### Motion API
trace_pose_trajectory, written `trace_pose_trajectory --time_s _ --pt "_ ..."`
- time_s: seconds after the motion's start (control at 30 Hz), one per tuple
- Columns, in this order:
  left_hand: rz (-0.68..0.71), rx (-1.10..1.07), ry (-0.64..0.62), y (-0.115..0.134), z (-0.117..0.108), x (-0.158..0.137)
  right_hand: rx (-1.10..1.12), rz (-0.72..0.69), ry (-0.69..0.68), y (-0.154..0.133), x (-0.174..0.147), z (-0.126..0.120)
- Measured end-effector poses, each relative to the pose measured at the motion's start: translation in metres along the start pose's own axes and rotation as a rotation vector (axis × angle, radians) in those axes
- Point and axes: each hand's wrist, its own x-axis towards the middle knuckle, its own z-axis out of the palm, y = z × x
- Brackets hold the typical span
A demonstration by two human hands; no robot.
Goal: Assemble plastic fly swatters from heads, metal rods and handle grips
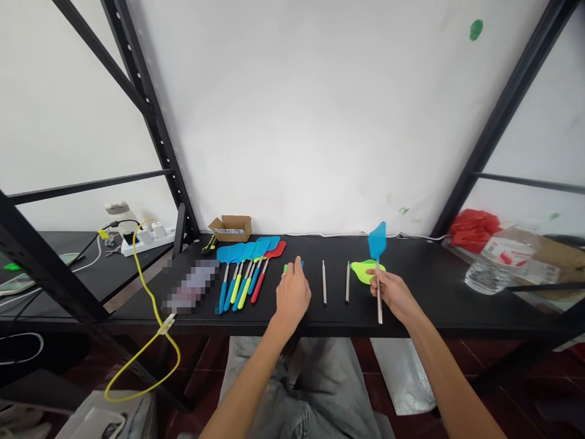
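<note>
My right hand (393,294) is closed around the metal rod of a fly swatter (377,242) with a blue head, held upright with the head on top. Behind that hand lie yellow-green swatter heads (362,272). My left hand (293,294) reaches palm down over the table, fingers bent over small green and blue pieces (286,268) that it mostly hides. Whatever its fingertips grip is covered. Between my hands lie two bare metal rods, a left one (324,283) and a right one (347,283). Left of my left hand, several swatters (247,274) with blue, yellow and red handles lie in an overlapping row.
An open cardboard box (231,228) stands at the back left of the black table (434,292). A blurred-out object (194,286) lies by a yellow cable (145,280). At the right are a large plastic bottle (500,259) and a red bag (475,230). Black frame posts (500,125) rise on both sides.
</note>
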Motion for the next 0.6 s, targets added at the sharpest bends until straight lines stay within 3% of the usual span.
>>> trace_pose_trajectory --time_s 0.17,0.37,0.6 --pt "0.108 0.328 0.042 -0.012 0.014 0.009 -0.217 -0.087 -0.068 0.010 0.000 0.029" --pt "0.185 0.303 0.128 -0.029 0.025 0.002 -0.423 -0.246 -0.219 0.019 -0.004 0.045" --pt "0.147 0.244 0.055 -0.044 0.035 0.019 -0.429 -0.274 -0.341 0.012 -0.014 0.059"
